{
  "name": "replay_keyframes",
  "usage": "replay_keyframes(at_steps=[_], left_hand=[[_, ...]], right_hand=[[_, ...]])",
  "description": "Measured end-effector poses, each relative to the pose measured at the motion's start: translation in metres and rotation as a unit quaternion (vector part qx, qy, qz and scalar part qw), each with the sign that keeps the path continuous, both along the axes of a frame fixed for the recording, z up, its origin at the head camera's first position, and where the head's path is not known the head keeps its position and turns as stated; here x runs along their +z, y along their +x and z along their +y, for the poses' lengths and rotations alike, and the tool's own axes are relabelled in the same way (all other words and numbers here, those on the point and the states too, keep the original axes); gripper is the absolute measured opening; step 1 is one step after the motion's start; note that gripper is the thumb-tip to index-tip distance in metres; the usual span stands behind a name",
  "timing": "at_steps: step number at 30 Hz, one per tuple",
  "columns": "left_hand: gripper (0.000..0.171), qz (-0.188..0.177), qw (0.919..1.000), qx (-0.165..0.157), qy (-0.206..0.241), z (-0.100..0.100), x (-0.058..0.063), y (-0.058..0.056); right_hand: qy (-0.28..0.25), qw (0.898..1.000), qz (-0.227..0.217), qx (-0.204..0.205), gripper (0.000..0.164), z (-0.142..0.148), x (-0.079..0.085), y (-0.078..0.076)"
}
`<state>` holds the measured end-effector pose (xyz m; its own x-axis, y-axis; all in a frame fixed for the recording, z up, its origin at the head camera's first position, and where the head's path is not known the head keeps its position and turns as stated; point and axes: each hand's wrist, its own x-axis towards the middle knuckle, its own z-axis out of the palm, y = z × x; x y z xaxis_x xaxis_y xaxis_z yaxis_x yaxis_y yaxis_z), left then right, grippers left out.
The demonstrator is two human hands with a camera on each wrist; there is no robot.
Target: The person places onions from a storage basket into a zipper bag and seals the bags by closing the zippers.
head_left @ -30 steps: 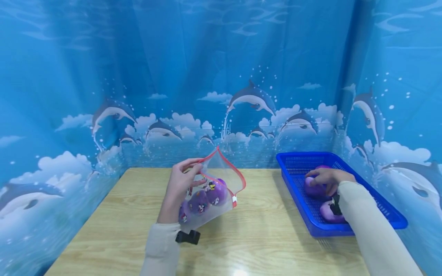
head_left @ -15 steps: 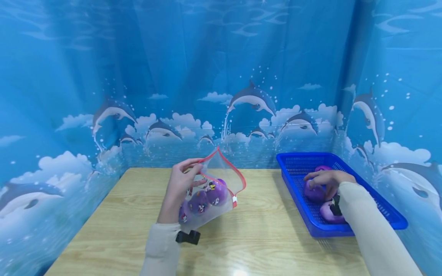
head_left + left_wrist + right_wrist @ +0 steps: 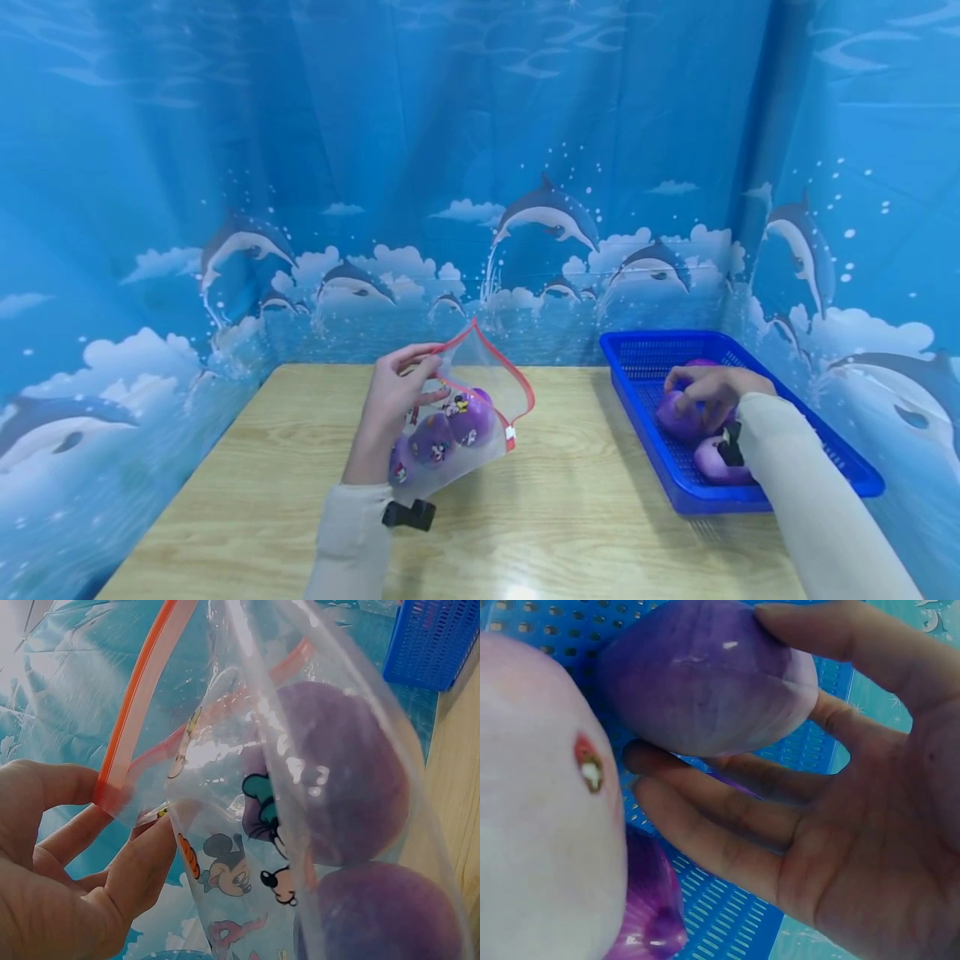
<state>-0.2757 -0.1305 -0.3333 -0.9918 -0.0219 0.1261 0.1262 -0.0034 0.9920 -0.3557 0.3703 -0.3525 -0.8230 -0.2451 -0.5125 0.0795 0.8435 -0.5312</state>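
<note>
My left hand (image 3: pixel 401 387) pinches the rim of a clear slider zip bag (image 3: pixel 232 859) with an orange-red edge and cartoon prints. Its mouth gapes open toward the right, and several round purple things (image 3: pixel 341 772) show through the plastic. Over on the right, my right hand (image 3: pixel 716 396) reaches into a blue basket (image 3: pixel 678 492). Its thumb and fingers curl round a purple onion (image 3: pixel 712 682) that fades to white at one end. Beside it lies a large pale pinkish-white onion (image 3: pixel 547 795) with a small brown scar. A darker purple onion (image 3: pixel 652 900) is partly hidden behind that.
The basket stands at the right of a light wooden table (image 3: pixel 570 517). Blue curtains (image 3: pixel 420 167) printed with dolphins hang behind the table and on both sides. A white slider (image 3: pixel 510 432) sits at the right end of the bag's edge.
My right hand has shifted its fingers round the purple onion, which has turned and moved slightly in the basket. The left hand and the bag stay in place.
</note>
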Motion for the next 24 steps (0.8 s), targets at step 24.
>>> replay_keyframes(at_steps=[24], left_hand=[[0.031,0.003,1.0,0.003,0.001,-0.001,0.0,0.0]], right_hand=[[-0.123,0.991,0.035,0.042,0.068,0.01,0.019,-0.001]])
